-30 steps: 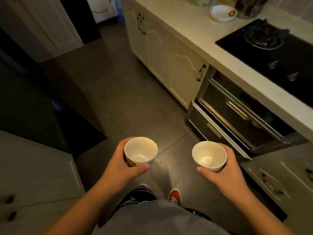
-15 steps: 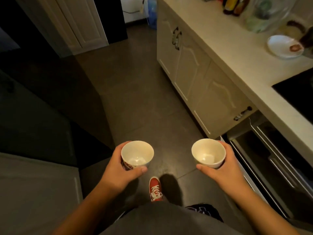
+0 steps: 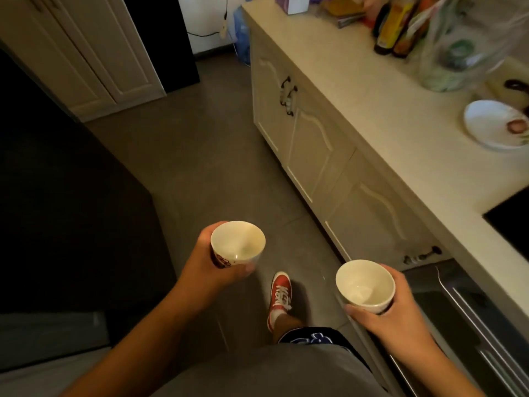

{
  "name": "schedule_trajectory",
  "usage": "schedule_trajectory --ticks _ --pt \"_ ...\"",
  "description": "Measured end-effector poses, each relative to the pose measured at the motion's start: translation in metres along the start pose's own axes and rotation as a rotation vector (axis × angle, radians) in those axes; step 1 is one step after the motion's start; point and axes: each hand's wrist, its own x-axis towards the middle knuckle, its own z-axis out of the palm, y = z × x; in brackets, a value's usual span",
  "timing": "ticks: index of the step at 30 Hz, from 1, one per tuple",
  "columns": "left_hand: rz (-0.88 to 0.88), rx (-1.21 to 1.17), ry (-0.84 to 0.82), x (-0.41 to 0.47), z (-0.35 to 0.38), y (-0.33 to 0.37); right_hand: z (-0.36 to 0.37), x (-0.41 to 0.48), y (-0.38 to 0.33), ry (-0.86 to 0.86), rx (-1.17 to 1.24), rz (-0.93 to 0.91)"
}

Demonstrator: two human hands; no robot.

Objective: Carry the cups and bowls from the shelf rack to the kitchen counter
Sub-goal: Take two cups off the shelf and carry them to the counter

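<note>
My left hand [image 3: 211, 267] grips a small white cup with a red pattern on its side [image 3: 237, 243], held upright over the dark floor. My right hand [image 3: 392, 316] grips a plain white cup [image 3: 365, 286], also upright and empty, lower and closer to the cabinets. The cream kitchen counter [image 3: 372, 110] runs along the right side, above and beyond both hands. The shelf rack is out of view.
A white plate with a flower mark [image 3: 495, 124] lies on the counter at the right. Bottles [image 3: 392, 27] and a clear plastic bag [image 3: 463, 44] stand at the counter's far end. A black hob corner [image 3: 512, 222] shows at the right edge. My red shoe [image 3: 280, 296] is on the floor.
The view has moved along the counter: the hob slid off to the right, and bottles and bag came into sight. Both cups stay gripped; the right one sits lower now.
</note>
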Motion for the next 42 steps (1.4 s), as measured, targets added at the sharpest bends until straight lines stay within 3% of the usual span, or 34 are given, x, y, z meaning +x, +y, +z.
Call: schedule_trajectory --ticks 10,20,26,31,42 --pt "-0.059 0.025 0.155 0.111 -0.031 0.05 0.04 0.193 -0.082 -0.188 -0.001 -0.124" --pt "-0.147 0.018 0.26 0.218 -0.098 0.038 0.14 0.357 -0.16 -0.297 -0.03 -0.241" --pt "-0.156 0.0 0.184 0.333 -0.142 0.056 0.16 0.424 -0.196 -0.236 -0.022 -0.177" --pt "-0.114 0.041 -0.002 0.429 -0.16 0.095 0.152 0.458 -0.215 -0.122 0.003 -0.09" --pt "-0.045 0.095 -0.236 0.612 -0.097 0.15 0.102 0.554 -0.222 0.164 0.075 -0.02"
